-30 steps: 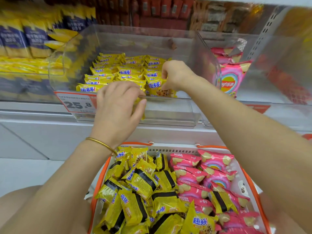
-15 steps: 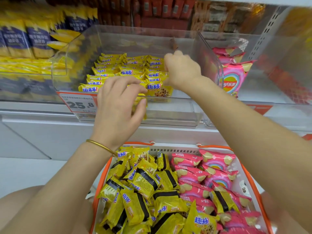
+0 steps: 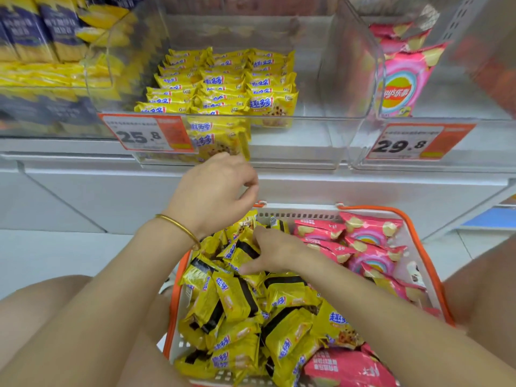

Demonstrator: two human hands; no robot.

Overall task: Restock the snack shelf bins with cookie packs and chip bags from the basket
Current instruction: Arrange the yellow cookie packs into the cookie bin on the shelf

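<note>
a white shelf (image 3: 363,188) spans the view from 9 to 3 o'clock. side by side on it stand a clear middle bin (image 3: 321,135) at 12 o'clock with rows of yellow cookie packs (image 3: 223,88), a right bin (image 3: 491,146) at 2 o'clock with pink chip bags (image 3: 405,82), and a left bin (image 3: 55,121) at 10 o'clock with blue-and-yellow packs (image 3: 42,29).

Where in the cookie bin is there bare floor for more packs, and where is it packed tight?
Bare floor runs down the right side of the cookie bin, between the cookie rows and its right wall, and widens into the front right corner. The left and middle are crowded: rows reach the front wall.
</note>
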